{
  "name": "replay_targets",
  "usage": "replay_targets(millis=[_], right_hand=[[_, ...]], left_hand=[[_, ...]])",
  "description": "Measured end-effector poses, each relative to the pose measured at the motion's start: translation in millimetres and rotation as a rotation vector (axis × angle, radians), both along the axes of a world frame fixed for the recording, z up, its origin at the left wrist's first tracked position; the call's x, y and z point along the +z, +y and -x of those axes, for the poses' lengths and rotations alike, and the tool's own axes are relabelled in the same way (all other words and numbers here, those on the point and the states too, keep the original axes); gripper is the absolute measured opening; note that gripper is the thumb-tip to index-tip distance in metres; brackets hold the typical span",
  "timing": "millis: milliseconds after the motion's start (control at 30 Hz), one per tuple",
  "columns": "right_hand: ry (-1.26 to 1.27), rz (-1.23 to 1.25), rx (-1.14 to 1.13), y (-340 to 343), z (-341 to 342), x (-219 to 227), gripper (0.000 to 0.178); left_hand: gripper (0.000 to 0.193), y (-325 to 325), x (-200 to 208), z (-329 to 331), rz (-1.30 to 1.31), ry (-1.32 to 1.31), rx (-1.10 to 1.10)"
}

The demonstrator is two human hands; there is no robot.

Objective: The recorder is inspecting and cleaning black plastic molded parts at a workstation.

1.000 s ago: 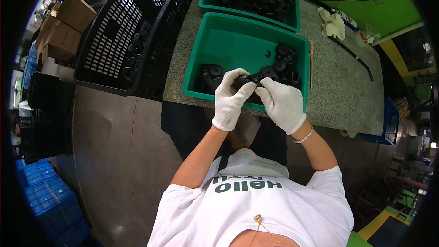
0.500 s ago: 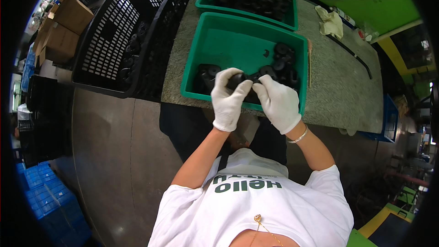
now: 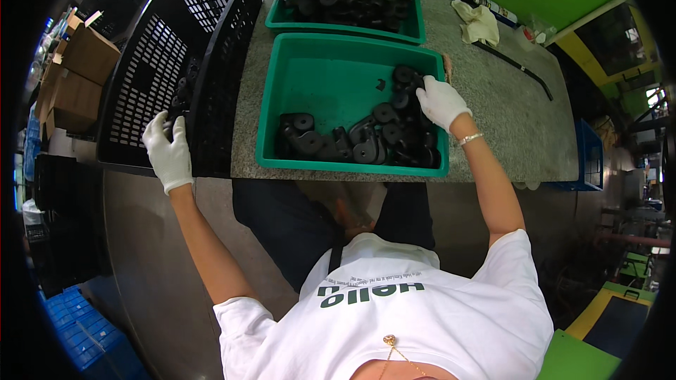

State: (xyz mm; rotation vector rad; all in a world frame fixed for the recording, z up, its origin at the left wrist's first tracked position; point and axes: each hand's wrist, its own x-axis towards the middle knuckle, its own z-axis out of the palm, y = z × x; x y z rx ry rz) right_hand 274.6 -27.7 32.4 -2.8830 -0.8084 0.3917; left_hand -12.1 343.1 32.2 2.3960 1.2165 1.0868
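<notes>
1. Two green rectangular trays are lying on the grey speckled worktop [image 3: 493, 112]: the near tray [image 3: 320, 81] is lying in front of the person, and the far tray [image 3: 415, 24] is lying just behind it, heaped with black parts.
2. A black perforated crate [image 3: 176, 49] is standing at the left end of the worktop, with a few black parts showing through its near wall.
3. Three brown cardboard boxes [image 3: 74, 74] are lying stacked at the far left, beyond the crate.
4. A pale cloth [image 3: 479, 21] and a long dark rod [image 3: 514, 67] are lying on the worktop at the right.
5. The left hand [image 3: 169, 155], wearing a white glove, is reaching out to the left, fingers raised and loosely spread against the crate's near wall; whether it is holding anything cannot be told.
6. The right hand [image 3: 440, 102], also gloved, is reaching into the near tray, fingers curling down onto the black parts [image 3: 373, 141] piled along the tray's right and front sides; whether it is pinching one cannot be told.
</notes>
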Motion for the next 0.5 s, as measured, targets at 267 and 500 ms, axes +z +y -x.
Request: replay_targets(millis=[267,500], right_hand=[[0.04,-0.169,0.115,40,-7,-28,0.029],[0.147,-0.392,0.133,58,-14,-40,0.026]], left_hand=[[0.032,-13,4,-13,0.001,0.226,0.031],[0.018,-76,8,-27,0.112,-0.413,-0.236]])
